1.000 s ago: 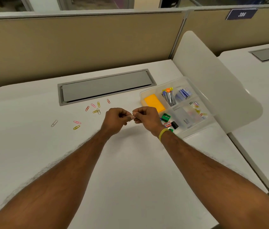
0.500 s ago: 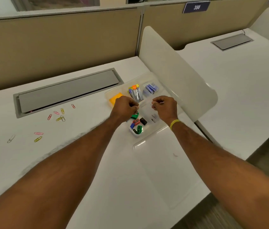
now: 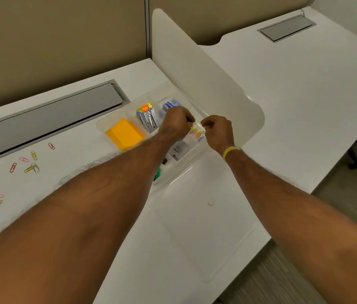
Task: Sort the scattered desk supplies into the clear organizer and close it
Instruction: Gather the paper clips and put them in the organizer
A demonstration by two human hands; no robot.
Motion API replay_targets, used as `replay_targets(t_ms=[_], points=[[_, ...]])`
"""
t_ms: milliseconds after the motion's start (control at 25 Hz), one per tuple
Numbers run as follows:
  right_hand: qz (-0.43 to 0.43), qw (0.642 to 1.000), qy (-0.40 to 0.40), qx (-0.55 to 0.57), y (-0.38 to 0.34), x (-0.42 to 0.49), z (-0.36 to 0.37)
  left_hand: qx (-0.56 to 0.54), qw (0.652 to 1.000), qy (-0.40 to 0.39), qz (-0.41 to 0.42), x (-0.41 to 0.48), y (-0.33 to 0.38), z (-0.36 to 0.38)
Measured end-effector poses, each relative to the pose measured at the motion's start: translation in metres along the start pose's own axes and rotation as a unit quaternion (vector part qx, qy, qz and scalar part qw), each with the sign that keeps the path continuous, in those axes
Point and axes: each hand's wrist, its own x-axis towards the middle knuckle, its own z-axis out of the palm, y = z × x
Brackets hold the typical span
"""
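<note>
Left hand (image 3: pixel 175 125) now nearer paper clips (image 3: pixel 197 133)

- Organizer (image 3: pixel 101 125) sits on the desk (image 3: pixel 74 139), beside the divider panel (image 3: pixel 195 73) on its right
- Loose paper clips (image 3: pixel 33 155) lie left of it
- Its lid (image 3: pixel 206 238) lies flat just before it

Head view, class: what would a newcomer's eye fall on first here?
The left hand and right hand meet mid-frame, fingers curled, over coloured clips piled in the organizer's right side. Next comes the bright orange pad at the organizer's left end. Loose clips lie scattered on the desk, far left.
</note>
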Motion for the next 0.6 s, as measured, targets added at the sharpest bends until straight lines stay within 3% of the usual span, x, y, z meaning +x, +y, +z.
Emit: replay_targets(t_ms=[160,320,600], points=[[-0.024,1.000,0.000,0.006,0.004,-0.003,-0.003,0.033,0.999,-0.019,0.018,0.005,0.000,0.010],[-0.054,0.998,-0.010,0.033,-0.005,-0.012,0.002,0.054,0.998,0.017,0.022,-0.013,-0.019,0.001],[-0.173,0.976,-0.130,-0.008,-0.055,-0.051,0.036,0.155,0.985,0.062,0.051,-0.085,-0.071,-0.043]])
